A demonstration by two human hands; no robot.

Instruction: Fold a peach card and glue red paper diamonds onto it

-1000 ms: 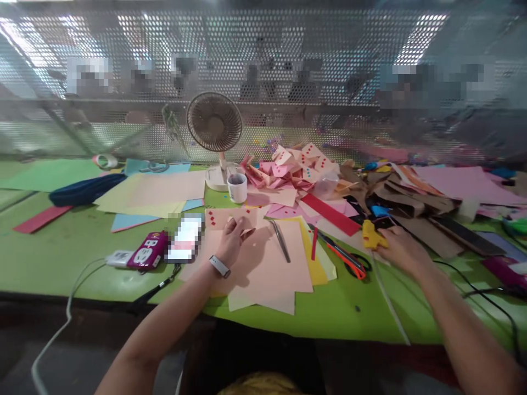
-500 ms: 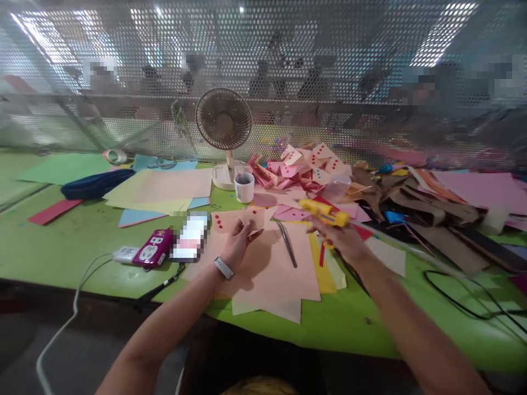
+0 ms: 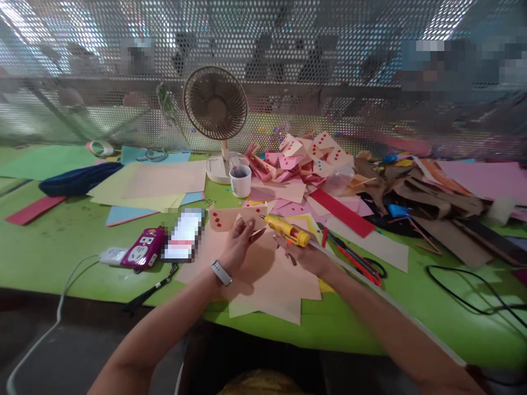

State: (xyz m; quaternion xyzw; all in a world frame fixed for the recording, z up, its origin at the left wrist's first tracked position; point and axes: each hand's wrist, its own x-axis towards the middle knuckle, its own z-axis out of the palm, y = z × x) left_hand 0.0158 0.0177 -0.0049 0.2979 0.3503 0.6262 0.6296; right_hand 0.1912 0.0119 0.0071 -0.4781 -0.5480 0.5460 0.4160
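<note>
My left hand (image 3: 239, 241) is closed on a folded peach paper piece (image 3: 224, 217) with red diamond shapes on it. In my right hand (image 3: 302, 253) is a yellow glue gun (image 3: 288, 230), its tip pointing left and close to the paper's right end. Whether the tip touches the paper I cannot tell. Beneath both hands lie peach paper sheets (image 3: 272, 291) on the green table. The tweezers seen earlier are mostly hidden by my right hand.
A phone (image 3: 184, 235) and a purple power strip (image 3: 144, 249) lie to the left. Behind stand a fan (image 3: 216, 104), a white cup (image 3: 240, 182) and a pile of decorated folded papers (image 3: 296, 159). A red-handled cutter (image 3: 362, 266) and scissors (image 3: 381, 267) lie right, with black cable (image 3: 457, 304).
My right hand has brought the glue gun left and down towards the paper in my left hand. The cutter and scissors are now uncovered. The view has shifted slightly.
</note>
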